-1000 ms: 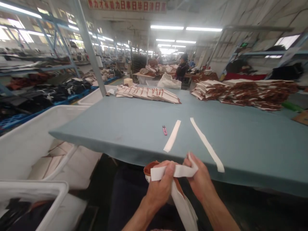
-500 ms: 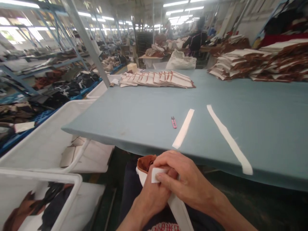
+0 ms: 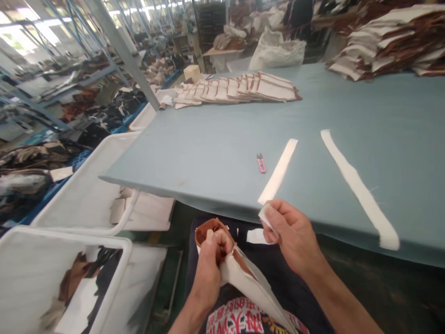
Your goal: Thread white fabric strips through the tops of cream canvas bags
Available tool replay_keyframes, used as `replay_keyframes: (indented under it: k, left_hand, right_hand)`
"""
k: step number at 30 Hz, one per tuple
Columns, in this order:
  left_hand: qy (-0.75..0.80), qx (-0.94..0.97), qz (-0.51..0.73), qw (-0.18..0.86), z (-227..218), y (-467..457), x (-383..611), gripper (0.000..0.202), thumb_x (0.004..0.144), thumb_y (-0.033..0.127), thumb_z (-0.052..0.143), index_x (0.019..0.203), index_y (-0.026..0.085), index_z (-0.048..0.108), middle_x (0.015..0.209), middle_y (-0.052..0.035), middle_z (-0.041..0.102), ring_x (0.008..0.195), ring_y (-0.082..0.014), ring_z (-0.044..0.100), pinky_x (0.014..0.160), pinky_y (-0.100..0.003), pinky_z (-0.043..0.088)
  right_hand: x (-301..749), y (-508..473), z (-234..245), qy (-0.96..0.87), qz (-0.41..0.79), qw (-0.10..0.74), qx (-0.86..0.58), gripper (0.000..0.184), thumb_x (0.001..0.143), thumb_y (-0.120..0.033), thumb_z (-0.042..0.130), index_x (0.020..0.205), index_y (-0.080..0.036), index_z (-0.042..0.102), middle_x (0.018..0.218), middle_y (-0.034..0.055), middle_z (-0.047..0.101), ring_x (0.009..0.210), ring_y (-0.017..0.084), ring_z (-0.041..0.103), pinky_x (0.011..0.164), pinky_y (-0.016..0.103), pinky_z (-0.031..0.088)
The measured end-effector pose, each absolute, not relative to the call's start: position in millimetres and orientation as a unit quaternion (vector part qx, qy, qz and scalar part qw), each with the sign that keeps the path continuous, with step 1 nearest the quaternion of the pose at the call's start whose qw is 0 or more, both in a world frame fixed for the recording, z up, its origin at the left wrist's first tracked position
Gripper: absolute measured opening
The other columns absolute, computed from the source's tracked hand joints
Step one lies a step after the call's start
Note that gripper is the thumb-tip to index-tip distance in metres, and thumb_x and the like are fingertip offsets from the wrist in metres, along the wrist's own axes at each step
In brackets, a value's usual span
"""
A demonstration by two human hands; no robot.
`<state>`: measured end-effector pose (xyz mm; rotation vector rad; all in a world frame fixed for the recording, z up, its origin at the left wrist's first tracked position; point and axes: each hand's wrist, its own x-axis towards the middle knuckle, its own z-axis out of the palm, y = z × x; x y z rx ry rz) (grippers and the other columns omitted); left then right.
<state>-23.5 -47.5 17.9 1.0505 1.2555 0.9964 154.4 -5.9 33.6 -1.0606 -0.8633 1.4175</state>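
My left hand (image 3: 212, 257) is closed on the brown-edged opening of a cream and brown fabric piece (image 3: 241, 276), which hangs across my lap. My right hand (image 3: 295, 236), at the table's front edge, pinches a white strip (image 3: 264, 214) between thumb and fingers. More white material (image 3: 256, 236) shows below those fingers, over my dark clothing; whether it is the same strip I cannot tell. Beyond my hands, pink thread snips (image 3: 261, 163) lie on the table beside a short cream strip (image 3: 278, 170). A longer cream strip (image 3: 359, 188) lies further right.
The blue-green table (image 3: 208, 148) bears a row of overlapping cream pieces (image 3: 239, 89) at the back and a tall cream-brown stack (image 3: 382, 41) at right. White bins (image 3: 66, 208) with fabric pieces stand at left. A metal post (image 3: 121, 51) rises by the table's far left corner.
My hands have come apart. The right hand has moved right and up with the white strip; the left still grips the fabric piece. The view has tilted downward.
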Motion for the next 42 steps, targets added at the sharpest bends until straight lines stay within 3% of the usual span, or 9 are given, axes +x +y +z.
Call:
replay_keyframes:
  k: [5,9,12,18,22,37,42]
  left_hand:
    - [0.560,0.539,0.331,0.535,20,-60,-49,0.048,0.095,0.059,0.057,0.071,0.018,0.053,0.069,-0.0003,0.053,0.065,-0.0144,0.045,0.061,-0.026,0.034]
    - [0.570,0.550,0.285,0.540,30,-66,-62,0.043,0.100,0.049,0.051,0.073,0.016,0.057,0.070,-0.0009,0.057,0.064,-0.0132,0.046,0.060,-0.024,0.034]
    - [0.552,0.540,0.292,0.564,37,-66,-63,0.046,0.101,0.050,0.050,0.073,0.015,0.059,0.068,0.0003,0.053,0.061,-0.0115,0.042,0.056,-0.023,0.032]
    - [0.499,0.512,0.338,0.612,46,-55,-53,0.050,0.100,0.056,0.054,0.076,0.013,0.063,0.065,0.0007,0.052,0.058,-0.0099,0.040,0.053,-0.021,0.031]
    - [0.482,0.495,0.366,0.624,46,-48,-45,0.052,0.099,0.058,0.054,0.077,0.013,0.065,0.063,0.0011,0.051,0.055,-0.0092,0.038,0.050,-0.021,0.029]
    - [0.457,0.466,0.417,0.633,46,-47,-37,0.050,0.097,0.057,0.057,0.071,0.015,0.059,0.066,0.0015,0.049,0.058,-0.0095,0.037,0.051,-0.021,0.030]
    - [0.475,0.476,0.424,0.606,48,-47,-38,0.050,0.097,0.052,0.058,0.062,0.017,0.051,0.060,0.0035,0.042,0.058,-0.0101,0.035,0.053,-0.022,0.032]
  right_hand:
    - [147,-40,10,-0.306,0.670,0.438,-0.516,0.053,0.079,-0.067,0.077,0.082,-0.018,0.060,0.053,-0.0081,0.043,0.045,0.005,0.032,0.042,0.016,0.026]
    - [136,-69,12,-0.324,0.698,0.360,-0.528,0.050,0.087,-0.068,0.069,0.082,-0.019,0.058,0.055,-0.0065,0.047,0.045,0.006,0.031,0.043,0.018,0.022]
    - [130,-78,27,-0.397,0.676,0.340,-0.520,0.045,0.093,-0.062,0.061,0.079,-0.020,0.058,0.057,-0.0043,0.053,0.048,0.008,0.041,0.045,0.020,0.029]
    - [131,-72,60,-0.619,0.427,0.374,-0.543,0.025,0.098,-0.031,0.055,0.075,-0.023,0.061,0.070,-0.0019,0.065,0.061,0.013,0.060,0.057,0.023,0.045]
    - [132,-64,69,-0.687,0.290,0.421,-0.516,0.020,0.096,-0.019,0.057,0.076,-0.023,0.059,0.085,-0.0010,0.065,0.076,0.012,0.063,0.067,0.022,0.047]
    - [117,-59,59,-0.668,0.245,0.455,-0.536,0.018,0.097,-0.016,0.056,0.080,-0.022,0.056,0.079,-0.0025,0.063,0.068,0.012,0.058,0.064,0.024,0.044]
    - [111,-61,54,-0.687,0.193,0.458,-0.530,0.015,0.098,-0.015,0.057,0.086,-0.023,0.057,0.083,-0.0002,0.066,0.075,0.014,0.064,0.072,0.027,0.048]
